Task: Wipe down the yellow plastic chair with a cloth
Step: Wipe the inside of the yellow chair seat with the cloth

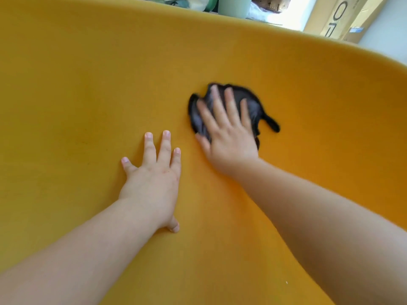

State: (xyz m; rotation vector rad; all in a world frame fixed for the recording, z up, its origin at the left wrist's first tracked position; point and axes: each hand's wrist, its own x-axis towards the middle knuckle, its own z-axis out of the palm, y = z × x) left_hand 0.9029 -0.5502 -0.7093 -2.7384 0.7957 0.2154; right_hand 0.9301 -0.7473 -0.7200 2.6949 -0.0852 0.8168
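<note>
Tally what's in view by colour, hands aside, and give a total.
Yellow: 1, the chair
Black: 1, the cloth flat under the right hand
Pale green: 1, a cylinder beyond the chair's rim
Brown: 1, a cardboard box at top right
Total: 4

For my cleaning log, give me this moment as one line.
phase: wiping | right hand: flat, pressing dark cloth on yellow chair | left hand: flat on chair, no cloth | cloth: blurred
</note>
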